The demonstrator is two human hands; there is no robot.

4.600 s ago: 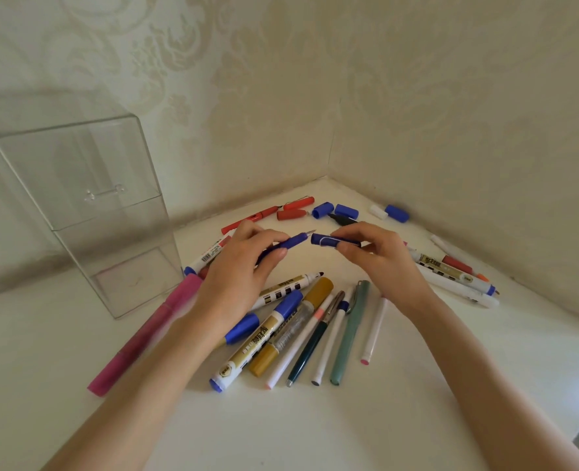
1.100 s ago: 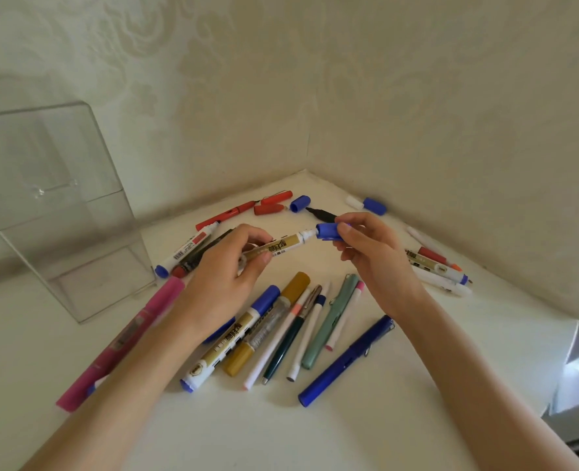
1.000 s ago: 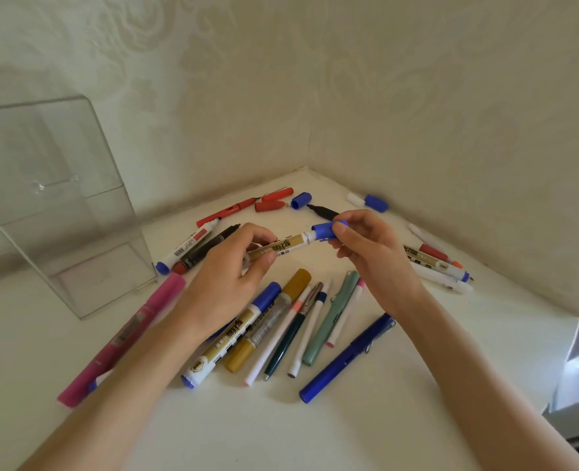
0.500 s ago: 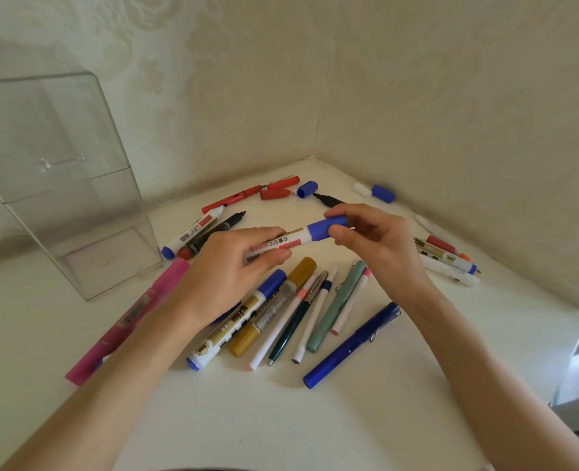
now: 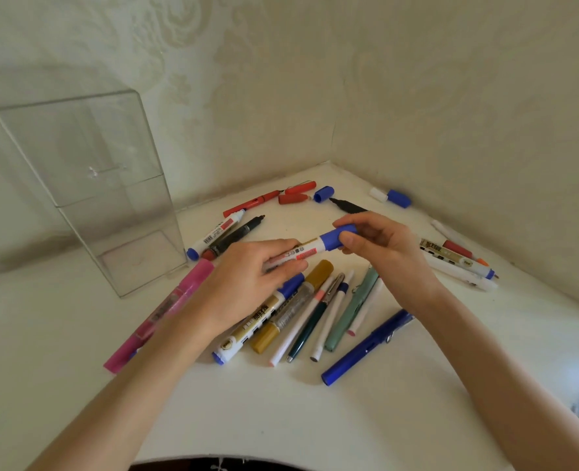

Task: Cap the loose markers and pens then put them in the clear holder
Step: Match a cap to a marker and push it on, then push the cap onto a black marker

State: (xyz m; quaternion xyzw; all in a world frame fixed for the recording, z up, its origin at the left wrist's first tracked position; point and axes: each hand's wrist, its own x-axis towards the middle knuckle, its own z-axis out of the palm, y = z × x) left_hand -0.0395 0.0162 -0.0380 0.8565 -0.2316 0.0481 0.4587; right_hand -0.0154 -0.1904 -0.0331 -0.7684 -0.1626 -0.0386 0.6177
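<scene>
My left hand (image 5: 247, 283) grips the barrel of a white marker (image 5: 298, 254) held above the table. My right hand (image 5: 383, 246) pinches the blue cap (image 5: 335, 237), which sits on the marker's tip. Beneath the hands lie several pens and markers side by side, among them a gold marker (image 5: 295, 307) and a green pen (image 5: 352, 311). A capped blue pen (image 5: 366, 346) lies at the right front. The clear holder (image 5: 91, 185) stands upright at the left with nothing inside it.
A long pink marker (image 5: 160, 314) lies in front of the holder. Red pens, a loose blue cap (image 5: 323, 193) and an uncapped black marker (image 5: 347, 206) lie near the wall corner. More markers (image 5: 458, 263) lie along the right wall. The table's front edge curves near me.
The blue pen got capped and laid at the right front. I took up the white marker, and my right hand pushed the blue cap onto its tip.
</scene>
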